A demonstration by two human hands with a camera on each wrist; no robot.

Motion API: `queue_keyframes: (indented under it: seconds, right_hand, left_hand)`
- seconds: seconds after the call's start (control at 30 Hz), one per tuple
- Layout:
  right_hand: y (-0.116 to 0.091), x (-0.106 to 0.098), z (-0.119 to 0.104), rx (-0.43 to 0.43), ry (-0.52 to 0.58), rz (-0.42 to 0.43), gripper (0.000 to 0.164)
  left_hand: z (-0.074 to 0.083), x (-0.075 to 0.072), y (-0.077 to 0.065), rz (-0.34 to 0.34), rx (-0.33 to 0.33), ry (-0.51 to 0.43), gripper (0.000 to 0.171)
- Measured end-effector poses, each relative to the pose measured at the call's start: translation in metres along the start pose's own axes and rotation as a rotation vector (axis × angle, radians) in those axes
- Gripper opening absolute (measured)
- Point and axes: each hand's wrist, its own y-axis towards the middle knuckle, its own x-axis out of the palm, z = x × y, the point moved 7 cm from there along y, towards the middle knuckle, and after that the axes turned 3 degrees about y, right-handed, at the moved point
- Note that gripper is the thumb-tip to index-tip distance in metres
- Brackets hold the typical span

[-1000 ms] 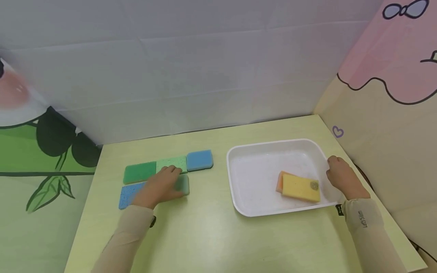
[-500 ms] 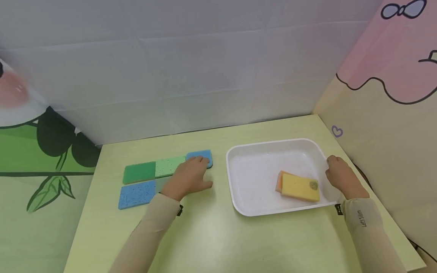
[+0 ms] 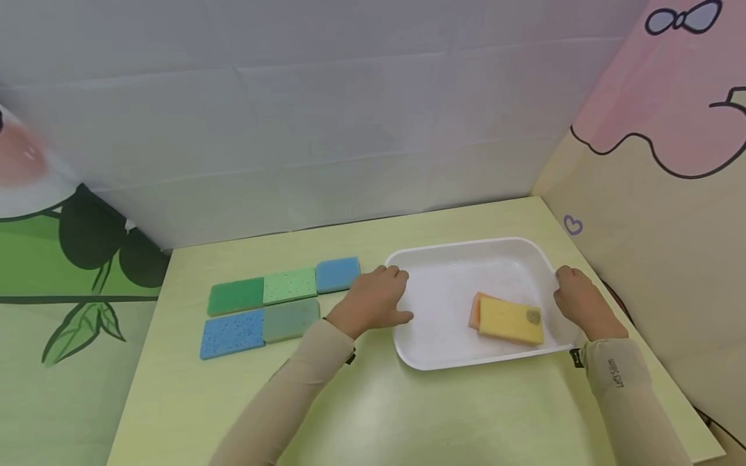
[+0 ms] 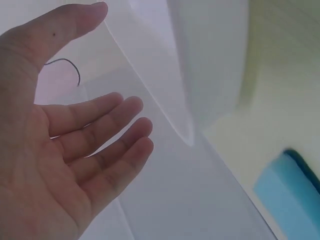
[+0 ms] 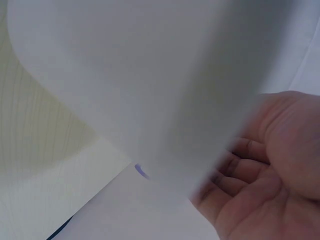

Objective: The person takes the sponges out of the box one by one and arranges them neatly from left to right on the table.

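A white tray stands on the right side of the table. Inside it a yellow sponge with a dark round mark overlaps an orange sponge. My left hand is at the tray's left rim. In the left wrist view, the left hand has loosely extended fingers, thumb apart, and holds nothing; the tray is beside it. At the opposite rim, my right hand grips the tray's edge. The right wrist view shows the right hand's curled fingers partly hidden by the tray wall.
Left of the tray, sponges lie flat in two rows: dark green, light green and blue behind, speckled blue and grey-green in front. A white wall sheet borders the table's back edge.
My left hand has let go of the grey-green sponge, passed over the blue one and moved right to the tray's left rim. The right hand has stayed at the right rim.
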Motion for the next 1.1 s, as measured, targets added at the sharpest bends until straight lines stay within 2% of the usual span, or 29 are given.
queue_keyframes:
  seconds: [0.23,0.43,0.73,0.9,1.1]
  right_hand:
    - [0.0,-0.003,0.0,0.007,0.001,-0.003,0.027]
    - [0.0,-0.005,-0.002,-0.004,0.003,0.005,0.024]
    - [0.0,-0.004,0.0,-0.015,-0.002,0.001,0.023]
    - [0.001,-0.002,0.001,-0.004,0.016,-0.009,0.026]
    - [0.002,0.0,0.001,-0.011,0.012,0.001,0.024]
  left_hand:
    - [0.034,-0.006,0.03,-0.015,0.046,-0.008,0.056]
    - [0.066,-0.008,0.055,0.001,0.105,0.037,0.054]
    - [0.117,-0.006,0.085,-0.05,0.193,0.064,0.047]
    - [0.141,-0.001,0.099,-0.075,0.215,0.08,0.049]
    - [0.163,0.009,0.108,-0.098,0.248,0.093,0.041]
